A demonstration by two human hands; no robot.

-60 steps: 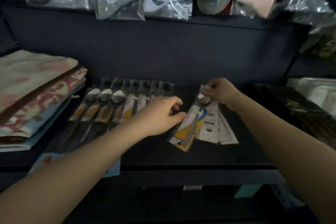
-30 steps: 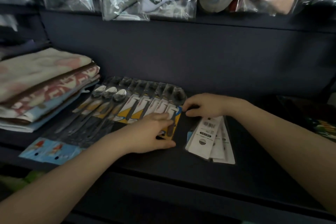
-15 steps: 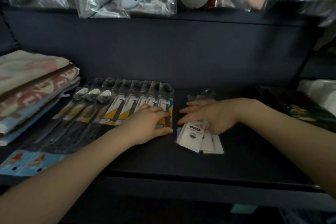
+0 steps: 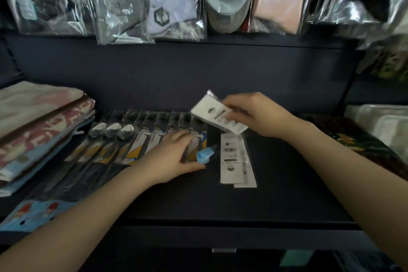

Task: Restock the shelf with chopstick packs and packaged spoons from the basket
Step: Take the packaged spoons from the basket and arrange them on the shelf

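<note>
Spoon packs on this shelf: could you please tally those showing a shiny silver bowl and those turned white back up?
Packs showing a shiny silver bowl: 3
White-backed packs lying on the shelf: 2
White-backed pack held in the right hand: 1
Total: 6

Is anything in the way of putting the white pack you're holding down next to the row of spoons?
Partly. The left hand rests on the right end of the spoon row, and white packs lie flat just right of it. The white pack in the right hand has only a narrow gap between them.
</note>
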